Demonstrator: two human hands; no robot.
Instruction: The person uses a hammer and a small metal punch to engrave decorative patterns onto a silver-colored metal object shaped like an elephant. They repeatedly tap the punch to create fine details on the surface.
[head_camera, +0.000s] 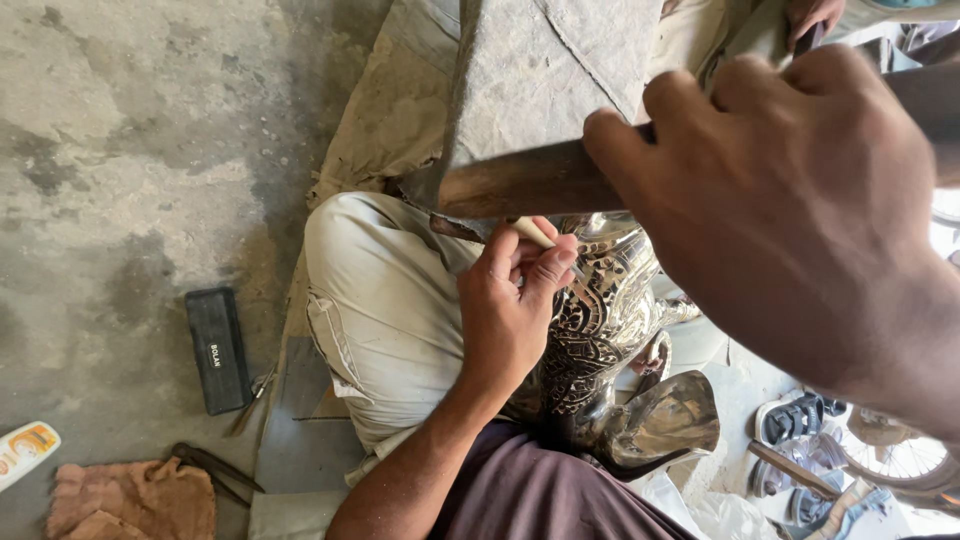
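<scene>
Fingers of the left hand pinch a thin chisel against the engraved metal vessel, steadied on the lap; right hand grips a wooden mallet above.

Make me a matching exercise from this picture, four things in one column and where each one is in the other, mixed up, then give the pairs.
Things:
1. hammer
2. chisel
3. black case
4. metal vessel

Places:
A. lying on the concrete floor
B. pinched in the left hand
C. raised in the right hand
D. resting in the lap, beside the knee

Pairs: 1-C, 2-B, 3-A, 4-D
</scene>
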